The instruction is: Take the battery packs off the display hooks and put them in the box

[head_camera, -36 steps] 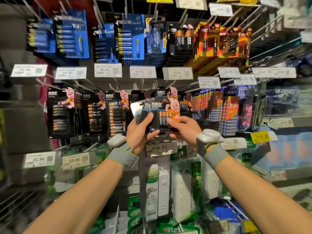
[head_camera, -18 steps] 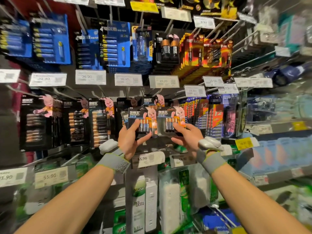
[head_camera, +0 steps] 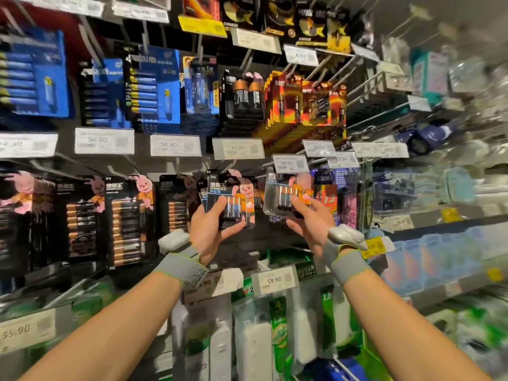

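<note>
My left hand [head_camera: 210, 231] grips a small stack of black battery packs [head_camera: 230, 201] with a pink bunny on the card, thumb across the front. My right hand [head_camera: 310, 219] pinches another black battery pack [head_camera: 283, 193] by its lower edge, held a little to the right. Both packs are held in front of the middle row of display hooks [head_camera: 231, 165]. More black bunny packs [head_camera: 126, 218] hang on hooks to the left. No box is in view.
Blue battery packs [head_camera: 151, 86] and red-orange packs [head_camera: 305, 103] hang on the upper row above white price tags [head_camera: 237, 148]. White power strips in clear bags [head_camera: 253, 339] hang below. Shelves on the right are blurred.
My hands have drawn apart, each keeping its own pack. The camera has tilted up and swung, so the display sits lower and the right side is blurred.
</note>
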A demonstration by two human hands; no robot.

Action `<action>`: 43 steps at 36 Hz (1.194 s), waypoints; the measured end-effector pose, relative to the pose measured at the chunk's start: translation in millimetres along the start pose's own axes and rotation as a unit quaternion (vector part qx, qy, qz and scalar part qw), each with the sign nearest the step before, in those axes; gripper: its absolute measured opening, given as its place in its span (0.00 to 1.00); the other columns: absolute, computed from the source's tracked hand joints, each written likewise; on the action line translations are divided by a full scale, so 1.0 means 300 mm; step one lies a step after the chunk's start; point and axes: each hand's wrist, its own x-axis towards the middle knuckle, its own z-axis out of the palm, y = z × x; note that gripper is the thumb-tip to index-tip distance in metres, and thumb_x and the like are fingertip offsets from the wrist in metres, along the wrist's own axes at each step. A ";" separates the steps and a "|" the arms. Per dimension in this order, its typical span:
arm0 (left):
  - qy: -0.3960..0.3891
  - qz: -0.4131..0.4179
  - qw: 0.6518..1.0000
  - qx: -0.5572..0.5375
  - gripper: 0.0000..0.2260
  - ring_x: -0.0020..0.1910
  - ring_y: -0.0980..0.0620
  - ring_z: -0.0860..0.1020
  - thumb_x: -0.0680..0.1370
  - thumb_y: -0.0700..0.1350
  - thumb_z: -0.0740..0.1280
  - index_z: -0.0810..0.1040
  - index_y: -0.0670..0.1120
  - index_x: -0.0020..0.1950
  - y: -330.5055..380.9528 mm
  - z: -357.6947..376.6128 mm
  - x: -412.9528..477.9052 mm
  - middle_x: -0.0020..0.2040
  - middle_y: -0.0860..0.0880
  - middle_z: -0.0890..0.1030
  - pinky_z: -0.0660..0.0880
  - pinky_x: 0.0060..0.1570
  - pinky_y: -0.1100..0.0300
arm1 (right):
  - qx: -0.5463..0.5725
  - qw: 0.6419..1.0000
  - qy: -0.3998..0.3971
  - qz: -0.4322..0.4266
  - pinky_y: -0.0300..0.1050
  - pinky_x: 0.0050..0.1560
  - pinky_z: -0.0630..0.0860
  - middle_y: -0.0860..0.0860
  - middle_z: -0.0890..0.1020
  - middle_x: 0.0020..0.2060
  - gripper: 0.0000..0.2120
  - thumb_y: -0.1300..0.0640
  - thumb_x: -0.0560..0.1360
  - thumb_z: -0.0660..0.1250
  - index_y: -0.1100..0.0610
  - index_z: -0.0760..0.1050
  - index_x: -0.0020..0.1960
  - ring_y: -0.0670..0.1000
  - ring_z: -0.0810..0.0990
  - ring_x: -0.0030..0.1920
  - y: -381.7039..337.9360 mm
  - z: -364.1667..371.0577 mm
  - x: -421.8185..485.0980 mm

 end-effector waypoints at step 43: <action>0.020 0.014 0.999 0.034 0.18 0.50 0.45 0.84 0.81 0.44 0.65 0.70 0.37 0.68 -0.044 0.007 0.139 0.59 0.39 0.81 0.82 0.37 0.56 | 0.089 0.993 -0.003 0.083 0.42 0.42 0.80 0.53 0.71 0.58 0.21 0.59 0.77 0.68 0.63 0.67 0.67 0.48 0.77 0.41 0.072 0.049 0.180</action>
